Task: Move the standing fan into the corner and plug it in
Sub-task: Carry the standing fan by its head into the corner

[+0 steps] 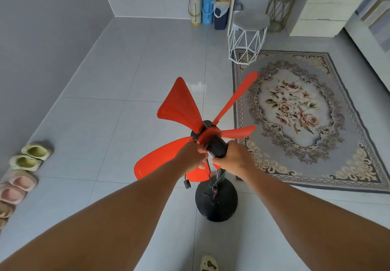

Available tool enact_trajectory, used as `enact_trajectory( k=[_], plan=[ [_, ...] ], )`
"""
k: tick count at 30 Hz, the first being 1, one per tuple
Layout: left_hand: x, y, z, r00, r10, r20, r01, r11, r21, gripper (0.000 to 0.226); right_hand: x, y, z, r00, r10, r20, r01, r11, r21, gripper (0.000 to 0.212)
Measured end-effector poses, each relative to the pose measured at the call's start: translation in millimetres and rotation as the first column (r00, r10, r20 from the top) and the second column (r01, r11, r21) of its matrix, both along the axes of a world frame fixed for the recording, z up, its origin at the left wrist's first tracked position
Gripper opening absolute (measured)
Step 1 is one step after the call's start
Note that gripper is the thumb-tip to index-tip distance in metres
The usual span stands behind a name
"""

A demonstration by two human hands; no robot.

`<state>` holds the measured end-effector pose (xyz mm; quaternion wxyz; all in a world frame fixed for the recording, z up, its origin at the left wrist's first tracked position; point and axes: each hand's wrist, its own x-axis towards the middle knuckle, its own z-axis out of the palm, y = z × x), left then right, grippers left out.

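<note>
Both hands on the standing fan (213, 144) here, the left hand (191, 153) curled round the near side of the black motor housing, the right hand (233, 157) wrapped on the other side, fingers pressed closed on it. The fan stands out on the tiled floor (130, 93), its round black base (216, 202) just beside the near edge of the patterned rug (295, 110), and the corner (114, 15) is well beyond the fan, up and to its left. The red blades (179, 108) are bare, no guard visible, so a careless carry could knock a blade on the wall. Watch that cord (211, 175) too, hanging by the pole with the plug (187, 184) swinging loose beside the base: it could snag underfoot. And gripping high means a heavy base may swing and tip the whole thing.
</note>
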<state>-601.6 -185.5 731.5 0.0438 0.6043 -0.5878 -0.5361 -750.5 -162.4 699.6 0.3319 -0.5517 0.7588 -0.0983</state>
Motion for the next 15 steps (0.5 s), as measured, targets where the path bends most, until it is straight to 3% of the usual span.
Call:
enact_trajectory(
  k=[9, 15],
  plan=[
    [68.4, -48.7, 65.6, 1.000, 0.000, -0.004, 0.000, 0.996, -0.094, 0.029, 62.1, -75.4, 86.7, 0.987, 0.159, -0.004, -0.159, 0.986, -0.059, 0.048],
    [138.6, -94.9, 107.2, 0.995, 0.046, -0.084, -0.059, 0.986, -0.155, 0.029, 125.2, -130.4, 137.8, 0.975, 0.217, -0.041, -0.220, 0.972, -0.086, 0.049]
  ],
)
